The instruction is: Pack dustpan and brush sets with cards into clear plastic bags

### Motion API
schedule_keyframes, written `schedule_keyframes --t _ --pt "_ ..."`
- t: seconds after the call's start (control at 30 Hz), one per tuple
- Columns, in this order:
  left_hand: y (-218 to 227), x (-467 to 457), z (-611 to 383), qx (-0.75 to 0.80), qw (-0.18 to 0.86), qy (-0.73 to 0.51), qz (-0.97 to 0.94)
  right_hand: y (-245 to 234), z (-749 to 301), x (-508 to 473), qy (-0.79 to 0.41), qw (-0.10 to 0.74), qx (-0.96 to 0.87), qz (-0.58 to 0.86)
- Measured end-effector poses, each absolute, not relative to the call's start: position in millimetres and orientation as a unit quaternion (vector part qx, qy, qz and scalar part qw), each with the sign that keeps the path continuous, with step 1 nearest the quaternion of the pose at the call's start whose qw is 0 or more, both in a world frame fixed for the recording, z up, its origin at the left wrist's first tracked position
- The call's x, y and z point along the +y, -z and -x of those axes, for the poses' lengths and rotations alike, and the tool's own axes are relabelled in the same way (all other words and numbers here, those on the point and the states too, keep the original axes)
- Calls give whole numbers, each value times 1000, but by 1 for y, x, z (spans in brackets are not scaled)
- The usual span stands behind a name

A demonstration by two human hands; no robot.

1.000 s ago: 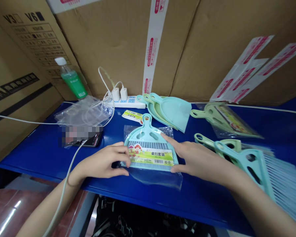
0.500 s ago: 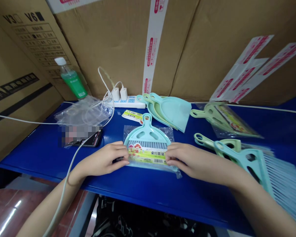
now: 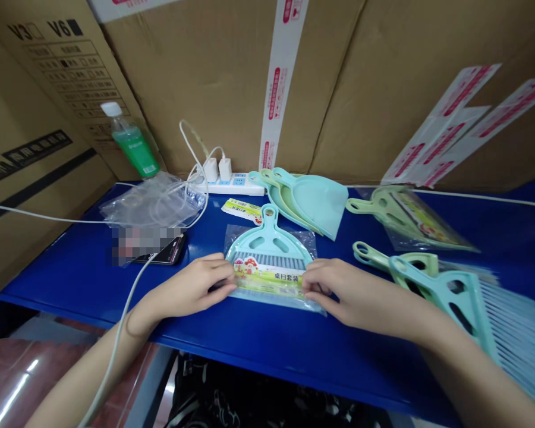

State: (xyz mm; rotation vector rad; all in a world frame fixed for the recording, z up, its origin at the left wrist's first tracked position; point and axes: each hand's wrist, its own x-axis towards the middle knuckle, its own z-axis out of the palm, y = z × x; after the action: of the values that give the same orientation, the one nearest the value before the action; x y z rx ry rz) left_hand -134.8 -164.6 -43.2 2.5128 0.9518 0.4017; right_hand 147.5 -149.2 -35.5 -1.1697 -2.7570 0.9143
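Note:
A light blue dustpan and brush set (image 3: 267, 241) lies flat on the blue table (image 3: 249, 333), inside a clear plastic bag, its handle pointing away from me. Across the brush's grey bristles runs a green and white printed card (image 3: 267, 276) with mushroom pictures. My left hand (image 3: 198, 284) is closed on the bag's left edge, fingers bent and thumb below. At the opposite edge my right hand (image 3: 339, 288) pinches the packaged set in the same way. The fingertips of both hands are partly hidden.
Behind the set are stacked dustpans (image 3: 323, 202), a loose card (image 3: 242, 209) and a power strip (image 3: 241, 187). Brushes (image 3: 450, 291) and a bagged green set (image 3: 410, 217) lie right. Left are plastic bags (image 3: 151, 202), a green bottle (image 3: 136, 148) and a trailing white cable (image 3: 127, 309).
Both hands keep their hold on the bag's sides. The plastic over the card's lower part has shifted slightly, and the bag's lower right corner looks flatter. The view has moved a little.

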Motion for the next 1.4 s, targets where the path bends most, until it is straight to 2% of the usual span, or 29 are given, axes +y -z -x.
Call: schedule_keyframes --t 0.53,0.7,0.9,1.4 --pt "51 -165 126 376 160 -209 -889 31 -139 -150 -249 2 -859 447" --pt "56 -165 122 393 151 -244 -873 35 -135 -151 -235 24 -849 472" --pt "60 -166 123 422 146 -264 -855 34 -129 -153 -215 -16 -837 503" --pt "58 -166 124 376 97 -250 -887 37 -131 -161 -136 44 -861 489"
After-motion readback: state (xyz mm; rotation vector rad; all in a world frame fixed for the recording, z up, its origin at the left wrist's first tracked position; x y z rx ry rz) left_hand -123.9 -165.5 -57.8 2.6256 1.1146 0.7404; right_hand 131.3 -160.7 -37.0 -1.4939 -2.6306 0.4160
